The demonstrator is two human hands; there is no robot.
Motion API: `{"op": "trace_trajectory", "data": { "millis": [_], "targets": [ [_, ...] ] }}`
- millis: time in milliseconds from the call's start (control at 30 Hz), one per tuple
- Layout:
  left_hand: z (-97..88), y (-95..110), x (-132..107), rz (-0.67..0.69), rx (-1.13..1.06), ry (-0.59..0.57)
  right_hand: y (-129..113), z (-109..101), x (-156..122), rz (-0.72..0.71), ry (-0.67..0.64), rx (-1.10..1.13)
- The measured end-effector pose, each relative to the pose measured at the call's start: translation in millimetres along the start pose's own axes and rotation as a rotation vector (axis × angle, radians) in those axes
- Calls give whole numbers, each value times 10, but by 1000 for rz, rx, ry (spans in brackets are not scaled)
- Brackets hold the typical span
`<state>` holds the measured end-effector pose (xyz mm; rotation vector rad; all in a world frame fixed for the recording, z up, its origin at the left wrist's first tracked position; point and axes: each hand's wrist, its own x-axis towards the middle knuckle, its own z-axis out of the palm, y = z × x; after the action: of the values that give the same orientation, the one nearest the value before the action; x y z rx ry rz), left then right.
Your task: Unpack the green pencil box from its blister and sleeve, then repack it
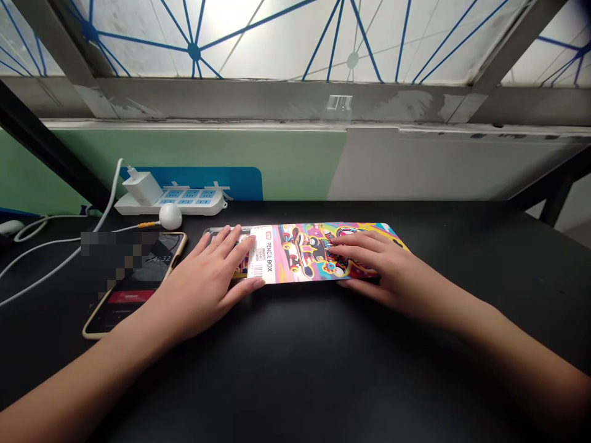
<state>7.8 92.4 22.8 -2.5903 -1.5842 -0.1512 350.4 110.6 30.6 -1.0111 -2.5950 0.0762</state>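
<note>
A colourful pencil box (302, 252) in its packaging lies flat on the black table, its long side running left to right. A white label with the words "PENCIL BOX" and a barcode crosses it left of the middle. My left hand (212, 277) rests on the left end, fingers stretched over the clear part and the thumb along the near edge. Over the right part, decorated with a skateboard picture, lies my right hand (378, 264) with its fingers extended and its thumb at the near edge. Both hands cover portions of the box.
To the left lies a phone (138, 289) in a pale case, partly under my left forearm. Behind it are a round white object (170, 216) on a cable and a white power strip (194, 202) with a charger (142, 187) plugged in. A wall and window border the table's (295, 369) far edge.
</note>
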Motion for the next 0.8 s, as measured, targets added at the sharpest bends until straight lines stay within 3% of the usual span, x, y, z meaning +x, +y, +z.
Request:
{"op": "trace_trajectory", "data": {
  "millis": [167, 267, 433, 533, 667, 800],
  "targets": [
    [15, 25, 15, -14, -17, 0, -187, 165, 115, -27, -86, -111],
    [10, 3, 26, -25, -40, -22, -203, 144, 137, -23, -144, -129],
    [-28, -63, 38, -29, -101, -69, 124, -169, -67, 46, -244, -80],
    [-44, -70, 50, -47, -126, -69, 272, -265, -166, 131, -212, -95],
    [-35, -50, 73, -56, -102, -34, 83, -81, -70, 72, -74, -164],
    [-40, -36, 87, -50, -86, -36, -216, 203, 137, -38, -45, -175]
  ]
}}
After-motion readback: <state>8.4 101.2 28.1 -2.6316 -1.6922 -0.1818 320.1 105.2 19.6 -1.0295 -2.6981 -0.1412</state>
